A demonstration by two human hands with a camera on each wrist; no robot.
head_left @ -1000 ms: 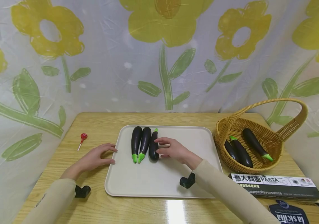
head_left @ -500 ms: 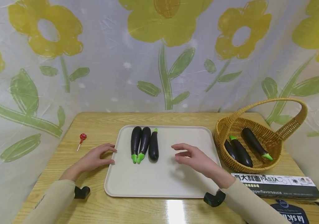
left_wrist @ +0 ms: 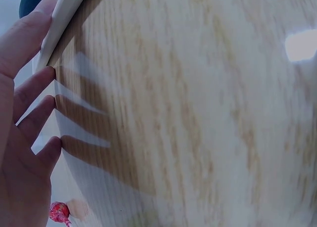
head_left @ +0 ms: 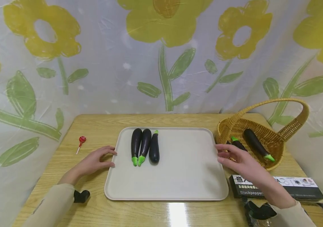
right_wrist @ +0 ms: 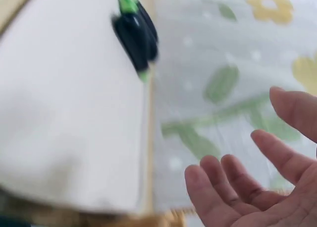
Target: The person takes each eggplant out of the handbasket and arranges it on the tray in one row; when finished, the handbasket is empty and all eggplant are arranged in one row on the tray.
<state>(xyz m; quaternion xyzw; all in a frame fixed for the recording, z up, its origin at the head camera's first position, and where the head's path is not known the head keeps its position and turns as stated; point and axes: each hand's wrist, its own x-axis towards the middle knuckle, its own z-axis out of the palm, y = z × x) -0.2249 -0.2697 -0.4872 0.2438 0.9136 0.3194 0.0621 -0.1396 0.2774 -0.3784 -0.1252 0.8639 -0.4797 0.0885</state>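
Three dark purple eggplants [head_left: 145, 146] lie side by side on the left half of the beige tray [head_left: 184, 179]; the rightmost has its green stem pointing away, the other two toward me. My left hand [head_left: 94, 162] rests at the tray's left edge, thumb at the rim [left_wrist: 59, 21] in the left wrist view, fingers loosely bent. My right hand [head_left: 243, 164] is over the tray's right edge, its fingers relaxed and holding nothing, in front of a wicker basket [head_left: 274, 142]. Inside the basket lie more eggplants [head_left: 255, 142], partly hidden by that hand.
A red lollipop [head_left: 82, 140] lies on the wooden table [head_left: 147, 212] left of the tray. At the right, a black-and-white pasta box [head_left: 300, 190] sits in front of the basket, partly under my right forearm. A flowered curtain [head_left: 107, 88] hangs behind.
My right hand has left the rightmost eggplant and moved right across the tray to its right edge by the basket. My left hand stays at the left edge.
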